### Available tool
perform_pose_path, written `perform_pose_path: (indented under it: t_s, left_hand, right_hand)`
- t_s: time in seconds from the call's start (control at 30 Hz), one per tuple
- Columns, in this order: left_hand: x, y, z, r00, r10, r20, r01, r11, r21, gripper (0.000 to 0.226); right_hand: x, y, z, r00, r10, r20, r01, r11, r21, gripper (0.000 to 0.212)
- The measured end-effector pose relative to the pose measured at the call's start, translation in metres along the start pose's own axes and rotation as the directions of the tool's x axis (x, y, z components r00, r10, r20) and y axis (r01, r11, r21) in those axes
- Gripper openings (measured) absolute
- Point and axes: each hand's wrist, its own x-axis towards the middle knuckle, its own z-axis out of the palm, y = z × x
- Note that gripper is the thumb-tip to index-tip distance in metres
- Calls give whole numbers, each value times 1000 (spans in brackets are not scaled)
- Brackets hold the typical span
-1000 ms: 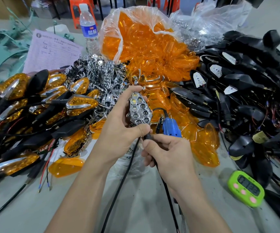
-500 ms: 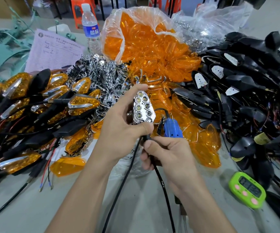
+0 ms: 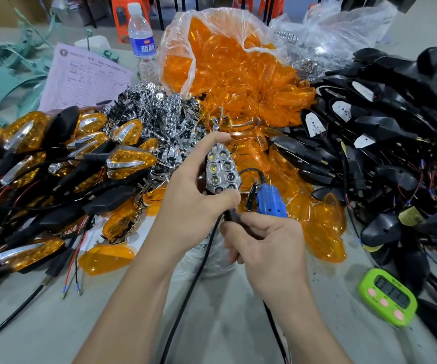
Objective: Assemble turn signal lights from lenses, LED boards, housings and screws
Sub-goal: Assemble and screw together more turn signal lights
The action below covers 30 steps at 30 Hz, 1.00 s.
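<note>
Hands meet at the middle of the table [image 3: 225, 327], in front of the heaps of parts. Our left hand [image 3: 193, 198] holds the LED reflector unit [image 3: 221, 170] upright, pinched lengthwise with the index finger on its far tip and the thumb on its near edge. Its chrome cells face us. Just below that thumb our right hand [image 3: 267, 245] curls its fingers round the black cable [image 3: 202, 261], which comes from under the unit and runs down toward the near edge. The two hands sit right beside each other; we cannot tell whether they touch.

A blue tool [image 3: 271, 204] rises from the far side of the right hand, with a thin lead looping off its top. How it is held is hidden from us.

Finished lights [image 3: 130, 160] with amber lenses and black stalks are heaped at the left, their red and black wires trailing toward us. One loose orange lens [image 3: 107, 258] lies near them. Far of the hands lies a tangle of chrome reflectors [image 3: 159, 111], and beyond it a clear bag of orange lenses [image 3: 233, 69] spills open toward us. Black housings [image 3: 396, 132] are piled at the right, some showing white boards. At the near right sits a green timer [image 3: 388, 298]. A water bottle [image 3: 142, 40] stands at the far left beside a printed sheet [image 3: 86, 77].
</note>
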Motion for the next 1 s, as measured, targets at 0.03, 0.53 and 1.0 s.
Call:
perform_pose_path:
  t_s: [0.03,0.53,1.0]
  left_hand:
    - [0,0,-1,1000,4,-3,-4,1000,7,76]
    - [-5,7,2,995,60,-86,-48,990,133,70]
    - [-2,3,-4,992,72,-102,-92,973,-210,64]
  right_hand:
    - [0,-1,-1,1000,6,19,-6,1000,-3,19]
    - [-1,-3,4,999,39,35,-36,996,-81,16]
    - [4,3,-18,834,192,517,-433,807,400,16]
